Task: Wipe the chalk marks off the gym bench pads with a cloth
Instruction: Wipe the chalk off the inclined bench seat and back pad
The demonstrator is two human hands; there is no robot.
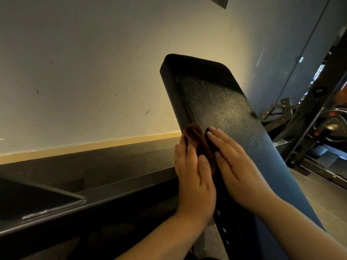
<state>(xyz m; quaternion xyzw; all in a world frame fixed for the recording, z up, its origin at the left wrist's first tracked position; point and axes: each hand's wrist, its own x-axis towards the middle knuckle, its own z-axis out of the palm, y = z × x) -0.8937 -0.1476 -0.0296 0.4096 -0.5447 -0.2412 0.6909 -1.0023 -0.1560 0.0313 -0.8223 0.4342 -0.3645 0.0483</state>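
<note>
My left fingers (183,152) lie straight and close together along the left side of the pad (216,102). My left thumb (203,162) lies on the pad's top edge. Between them, the left hand (195,175) presses the cloth (196,136) against that edge. My right fingers (219,137) are straight and slightly apart. The right hand (240,166) rests flat, palm down, on the pad's face, just beside the left hand.

The cloth is brown and bunched. It lies at centre frame, folded over the pad's left edge, and shows beyond my left fingertips and in the narrow gap between the two hands. Whether it reaches under the right hand I cannot tell.

The pad is black, grained and tilted, rising from lower right towards upper centre. Its face shows a pale sheen above my hands. I cannot tell whether this is chalk.

A pale wall (84,72) fills the upper left, with a tan skirting (93,145) at its foot. A dark beam (112,199) crosses the lower left. A metal rack (309,128) stands at the right edge.
</note>
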